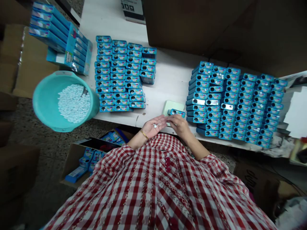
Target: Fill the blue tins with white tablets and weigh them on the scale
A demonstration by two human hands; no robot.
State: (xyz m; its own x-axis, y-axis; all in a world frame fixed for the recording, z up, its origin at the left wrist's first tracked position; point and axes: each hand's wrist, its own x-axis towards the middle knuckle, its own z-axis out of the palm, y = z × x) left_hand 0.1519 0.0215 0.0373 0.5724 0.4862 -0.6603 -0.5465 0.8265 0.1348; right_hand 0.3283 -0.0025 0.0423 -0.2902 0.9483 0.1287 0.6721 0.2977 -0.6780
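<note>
White bits (pixel 155 126) sit on my flat left hand (pixel 152 128); I can't tell if my right hand (pixel 180 126) grips any.

Across the upper right of the frame you have a large dark-brown carton (pixel 211 25); a printed box (pixel 133 11) sits at its left, top centre. You see white paper (pixel 297 110) toward the right edge, a lettered cardboard box (pixel 251 185) lower right, and brown cardboard (pixel 35 65) upper left.
</note>
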